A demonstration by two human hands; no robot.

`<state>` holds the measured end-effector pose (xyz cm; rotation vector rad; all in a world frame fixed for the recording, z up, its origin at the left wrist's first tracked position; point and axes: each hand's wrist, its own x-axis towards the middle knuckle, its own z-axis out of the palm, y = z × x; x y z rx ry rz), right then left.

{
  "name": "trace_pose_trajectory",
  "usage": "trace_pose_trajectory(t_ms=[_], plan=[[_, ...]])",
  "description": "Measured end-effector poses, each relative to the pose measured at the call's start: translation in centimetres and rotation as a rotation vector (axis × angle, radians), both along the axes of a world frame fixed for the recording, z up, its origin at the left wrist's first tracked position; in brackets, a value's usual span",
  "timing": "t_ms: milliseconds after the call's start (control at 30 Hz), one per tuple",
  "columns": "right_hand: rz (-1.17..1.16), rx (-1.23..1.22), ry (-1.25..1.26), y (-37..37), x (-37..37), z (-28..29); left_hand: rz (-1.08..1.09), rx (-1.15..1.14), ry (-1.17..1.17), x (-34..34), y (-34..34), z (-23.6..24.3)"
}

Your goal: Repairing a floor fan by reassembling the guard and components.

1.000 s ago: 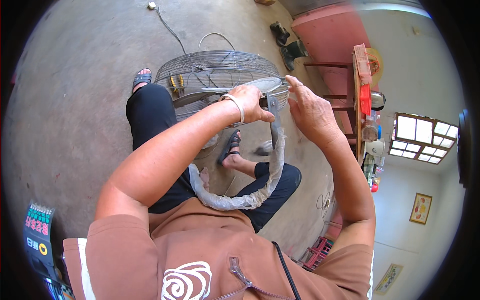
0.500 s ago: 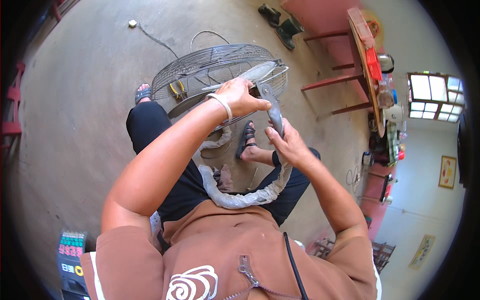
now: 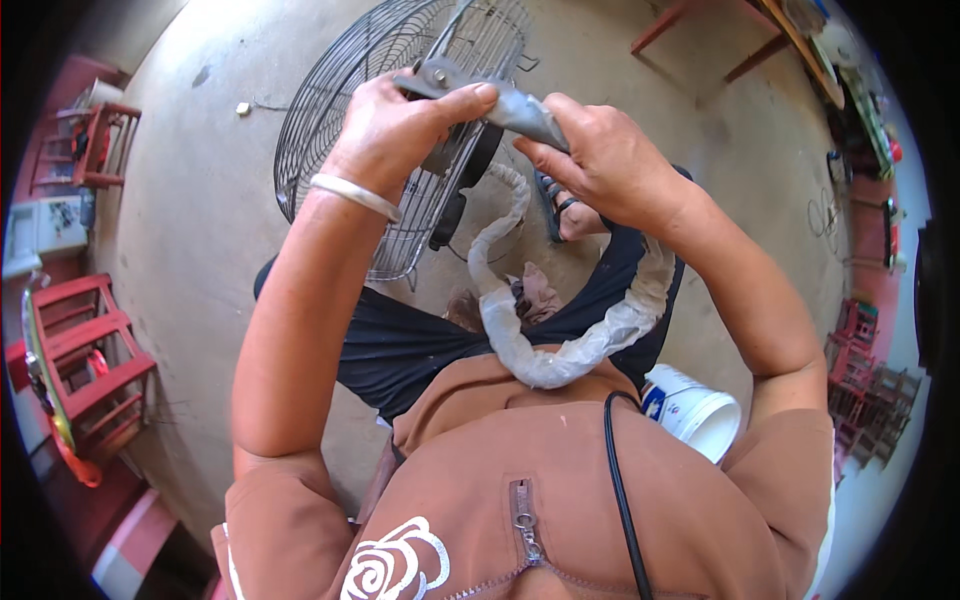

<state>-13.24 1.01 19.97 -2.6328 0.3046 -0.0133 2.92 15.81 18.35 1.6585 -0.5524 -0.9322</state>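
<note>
A wire fan cage [image 3: 318, 105] stands on the floor in front of me, tilted, with a dark motor housing [image 3: 483, 155] beside its mesh. Against the cage my left hand [image 3: 395, 130] is closed on the flat, bolted end of a grey metal bracket [image 3: 437, 77], its thumb lying along it. My right hand [image 3: 618, 160] wraps around the grey tube [image 3: 530, 116] that runs on from this bracket. From under my right hand a long, bent pole or cable wrapped in clear plastic [image 3: 548, 368] loops across my lap and back toward the fan. What is inside the wrapping is hidden.
A crumpled cloth [image 3: 538, 292] lies between my legs. By my right hip stands a white bucket [image 3: 705, 415]. Red wooden chairs [image 3: 95, 340] are at the left, a wooden table [image 3: 805, 50] at the far right. A pale plug [image 3: 243, 109] on a cord lies beyond the fan.
The view has swung round. The bracket has gone from steep to nearly level, with both hands still on it. The fan cage now appears more upright and farther left.
</note>
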Motion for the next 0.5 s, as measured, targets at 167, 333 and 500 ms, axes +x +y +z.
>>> trace_pose_trajectory(t_ms=[167,333,500], plan=[[-0.053,-0.011,-0.016,0.1,-3.5,-7.4,0.067,-0.095,0.117,-3.3,-0.8,-5.4],[-0.095,-0.067,-0.050,-0.5,-2.9,-7.6,0.040,0.023,0.054,-3.4,-1.4,-4.6],[-0.092,0.000,-0.087,-1.7,-0.9,-8.3,0.101,0.030,0.030,-1.7,-2.1,-5.6]])
